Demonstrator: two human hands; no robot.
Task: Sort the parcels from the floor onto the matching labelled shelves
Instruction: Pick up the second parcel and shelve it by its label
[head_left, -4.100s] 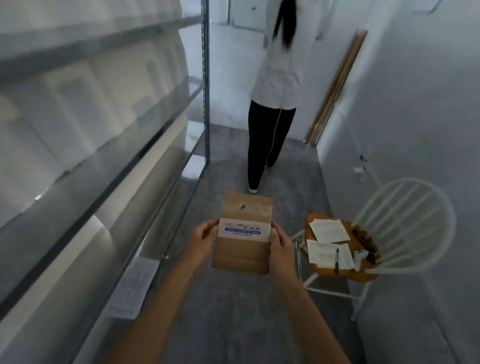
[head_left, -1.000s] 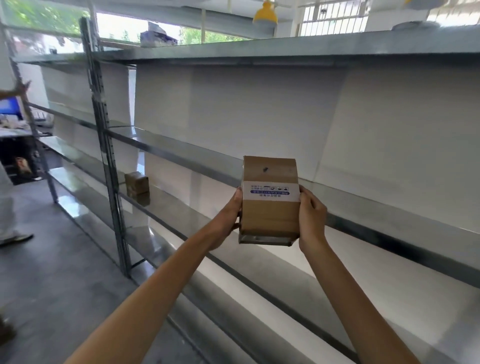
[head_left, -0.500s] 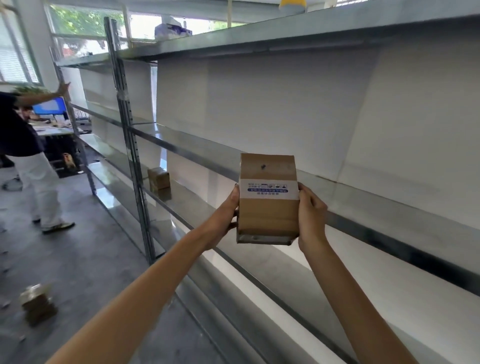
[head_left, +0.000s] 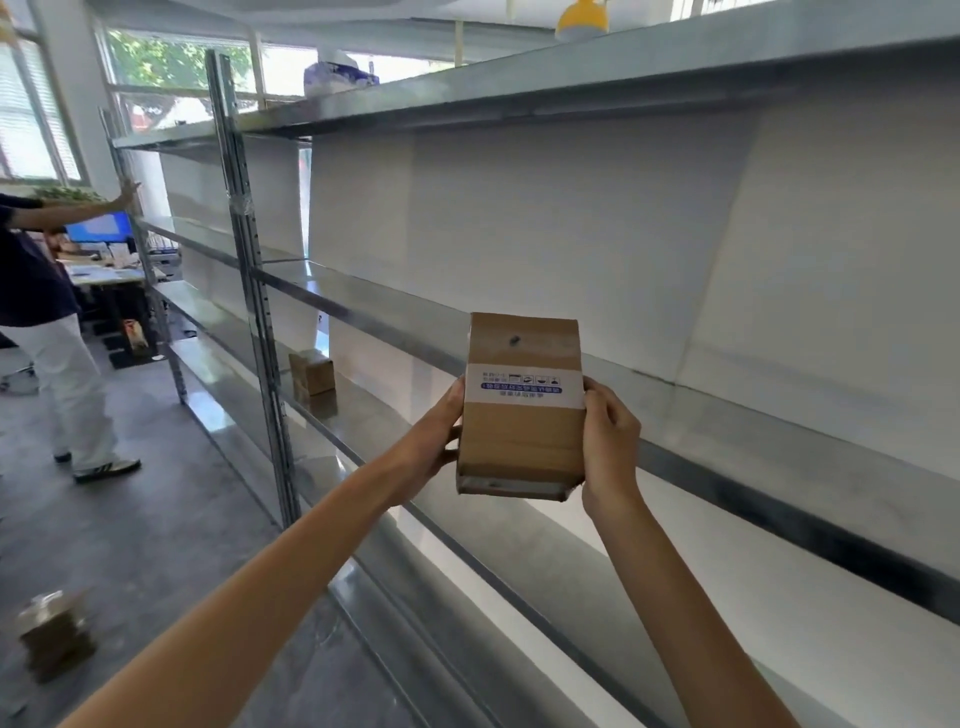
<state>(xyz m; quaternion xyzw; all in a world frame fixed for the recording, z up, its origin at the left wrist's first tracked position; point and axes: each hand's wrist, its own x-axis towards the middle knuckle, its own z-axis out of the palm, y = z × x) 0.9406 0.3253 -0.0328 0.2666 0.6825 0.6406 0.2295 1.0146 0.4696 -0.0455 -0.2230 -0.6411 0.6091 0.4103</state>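
Observation:
I hold a brown cardboard parcel (head_left: 522, 410) with a white and blue label band upright in front of the metal shelving. My left hand (head_left: 434, 441) grips its left side and my right hand (head_left: 608, 447) grips its right side. The parcel hangs in the air before the middle shelf (head_left: 753, 431), not touching it. Another small brown parcel (head_left: 311, 371) stands on a lower shelf (head_left: 228, 374) to the left. A third parcel (head_left: 52, 631) lies blurred on the floor at the lower left.
A steel upright post (head_left: 254, 291) divides the shelf bays. A person in dark top and white trousers (head_left: 47, 332) stands at the left, one arm stretched to the shelving. Desks with a monitor (head_left: 101, 228) are behind. Grey floor (head_left: 130, 519) lies left of the shelves.
Earlier I held the parcel low in an aisle facing a chair. I have since turned to the shelving and raised it; over the last second the view swung further left, parcel grip unchanged.

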